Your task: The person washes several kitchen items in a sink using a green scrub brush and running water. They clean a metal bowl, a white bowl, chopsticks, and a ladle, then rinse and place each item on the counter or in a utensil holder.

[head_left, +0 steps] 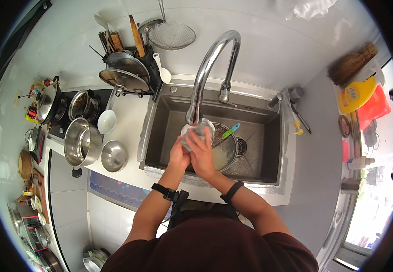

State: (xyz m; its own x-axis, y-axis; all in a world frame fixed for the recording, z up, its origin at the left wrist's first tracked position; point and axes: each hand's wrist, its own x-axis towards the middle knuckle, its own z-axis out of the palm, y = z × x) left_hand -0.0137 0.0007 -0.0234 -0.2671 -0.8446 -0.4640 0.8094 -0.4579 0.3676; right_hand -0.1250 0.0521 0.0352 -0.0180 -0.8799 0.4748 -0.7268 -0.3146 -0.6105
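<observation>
Below the spout of the chrome faucet (pixel 213 56), my left hand (pixel 179 154) cups a white bowl (pixel 184 129) from the lower left. My right hand (pixel 202 154) presses a grey, blurred cloth (pixel 196 135) against the bowl, its fingers spread over it. Both hands are above the dark sink (pixel 169 136). Partly hidden behind my right hand, a round metal basin (pixel 234 159) sits in the sink with cloudy water in it. A utensil with a green and blue handle (pixel 230 131) leans across the basin's rim, beside some chopsticks-like sticks.
Left of the sink stand a steel pot (pixel 81 142), a steel bowl (pixel 114 156) and a white bowl (pixel 107 121). Behind them, a rack holds pot lids (pixel 125 80) and utensils. A wire strainer (pixel 171 35) hangs on the wall. A yellow detergent bottle (pixel 357 95) stands right.
</observation>
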